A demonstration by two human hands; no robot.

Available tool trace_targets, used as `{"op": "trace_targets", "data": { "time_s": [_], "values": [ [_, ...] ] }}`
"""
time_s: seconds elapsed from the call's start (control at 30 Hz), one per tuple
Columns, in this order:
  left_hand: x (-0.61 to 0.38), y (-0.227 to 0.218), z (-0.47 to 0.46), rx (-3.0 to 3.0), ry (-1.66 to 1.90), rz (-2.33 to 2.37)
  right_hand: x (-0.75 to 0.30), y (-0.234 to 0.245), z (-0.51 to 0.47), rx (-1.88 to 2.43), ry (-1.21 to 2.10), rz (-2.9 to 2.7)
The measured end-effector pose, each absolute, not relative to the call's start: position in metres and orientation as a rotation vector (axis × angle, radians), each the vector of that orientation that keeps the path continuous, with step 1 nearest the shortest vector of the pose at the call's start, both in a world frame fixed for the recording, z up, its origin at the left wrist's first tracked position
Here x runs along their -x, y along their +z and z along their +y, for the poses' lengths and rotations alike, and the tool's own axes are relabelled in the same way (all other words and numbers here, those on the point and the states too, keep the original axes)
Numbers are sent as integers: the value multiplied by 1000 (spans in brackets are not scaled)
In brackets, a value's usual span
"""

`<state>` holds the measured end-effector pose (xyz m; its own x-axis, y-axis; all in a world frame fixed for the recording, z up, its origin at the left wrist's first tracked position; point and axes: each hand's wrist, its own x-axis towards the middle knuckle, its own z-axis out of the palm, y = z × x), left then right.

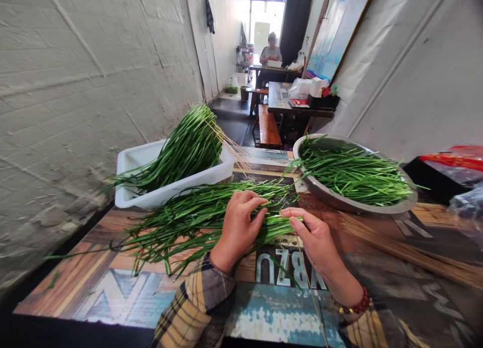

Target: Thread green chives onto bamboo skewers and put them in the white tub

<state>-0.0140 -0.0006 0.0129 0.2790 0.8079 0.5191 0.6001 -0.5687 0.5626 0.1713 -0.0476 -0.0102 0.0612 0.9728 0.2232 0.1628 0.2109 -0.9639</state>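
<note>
Loose garlic chives (pixel 181 212) lie across the table in front of me, pale stem ends toward the right. My left hand (pixel 241 227) is curled over this pile, thumb and forefinger pinched on a few stems. Close to its right, my right hand (pixel 315 232) pinches a thin bamboo skewer (pixel 311 287) near its upper end, by the chives' cut ends. The skewer hangs down toward the table's near edge. Behind the pile, a white plastic tub (pixel 175 189) holds a large bunch of chives (pixel 188 142) threaded on several skewers (pixel 236 152).
A metal basin (pixel 400 204) at the back right holds more loose chives (pixel 350 174). Several bamboo skewers (pixel 407 247) lie on the right of the table. A dark box (pixel 430 182) stands by the right wall. Further off, a person (pixel 270 54) sits at another table.
</note>
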Motion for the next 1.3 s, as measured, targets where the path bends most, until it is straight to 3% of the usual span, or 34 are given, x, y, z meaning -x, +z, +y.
{"op": "trace_targets", "data": {
  "time_s": [0.17, 0.8, 1.03, 1.3],
  "values": [
    [8, 13, -3, -2093, 992, 1121, -172, -8, -47, 1159, 879, -1400],
    [10, 15, 0, -1762, 1035, 1091, -172, -9, -46, 1160, 850, -1409],
    [12, 18, 0, -1616, 1193, 1098, -167, -13, -48, 1093, 1362, -1083],
    [8, 15, -3, -1692, 1159, 1112, -165, -10, -48, 1067, 1359, -1037]
  ]
}}
